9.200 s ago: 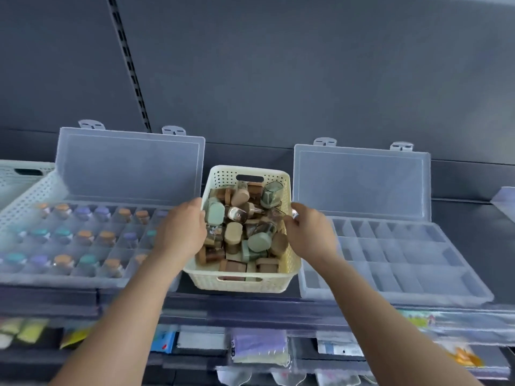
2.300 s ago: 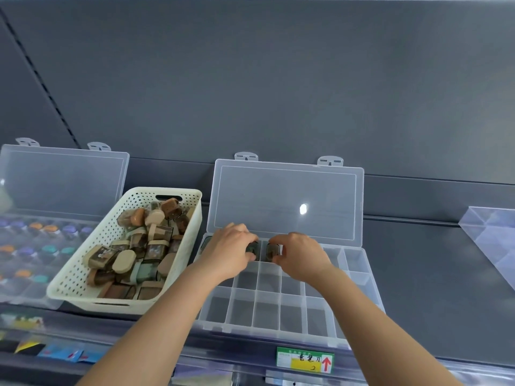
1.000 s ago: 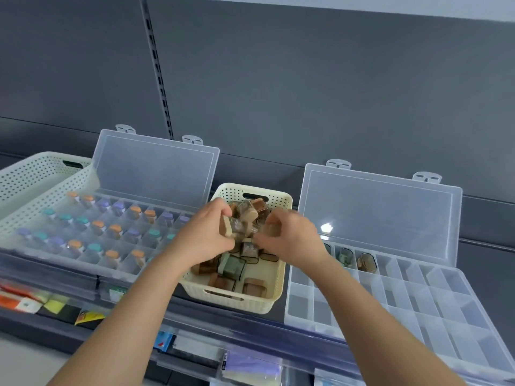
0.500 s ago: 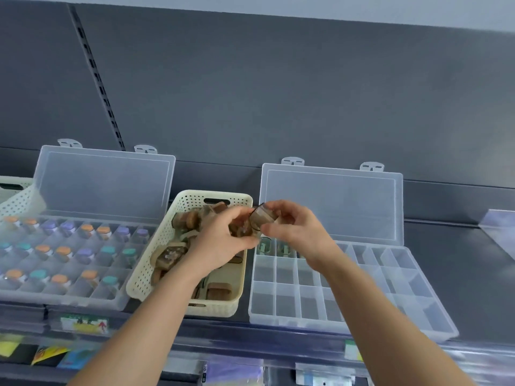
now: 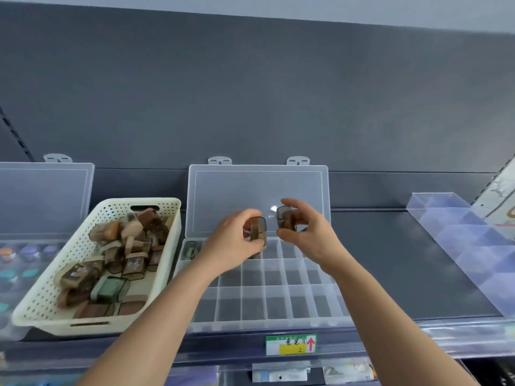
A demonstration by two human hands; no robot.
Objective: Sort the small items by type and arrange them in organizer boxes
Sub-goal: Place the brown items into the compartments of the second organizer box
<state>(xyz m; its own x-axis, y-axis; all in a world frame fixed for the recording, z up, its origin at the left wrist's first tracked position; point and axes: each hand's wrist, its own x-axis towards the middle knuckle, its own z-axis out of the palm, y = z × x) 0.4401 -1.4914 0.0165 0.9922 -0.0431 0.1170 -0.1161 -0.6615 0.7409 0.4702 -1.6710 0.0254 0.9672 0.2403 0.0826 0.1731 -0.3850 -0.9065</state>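
1. Two hands are raised over the back rows of the clear organizer box [image 5: 264, 321], whose lid stands open.
2. Left hand [image 5: 232, 245] pinches a brown-tinted case [image 5: 258, 228] between thumb and curled fingers.
3. Right hand [image 5: 310, 234] pinches a second tinted case [image 5: 284, 218], just beside the first, apart from it.
4. One stored case [image 5: 191, 249] sits in the box's back-left compartment.
5. Many loose cases [image 5: 119, 260] lie heaped in the cream basket [image 5: 41, 296], left of the box.

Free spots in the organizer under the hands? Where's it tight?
Free: middle and front rows of the organizer box, visibly bare, and the dark shelf between it and the clear divider tray. Tight: its back-left compartment holds a piece, the basket is piled, and the left hand and right hand crowd the back row.
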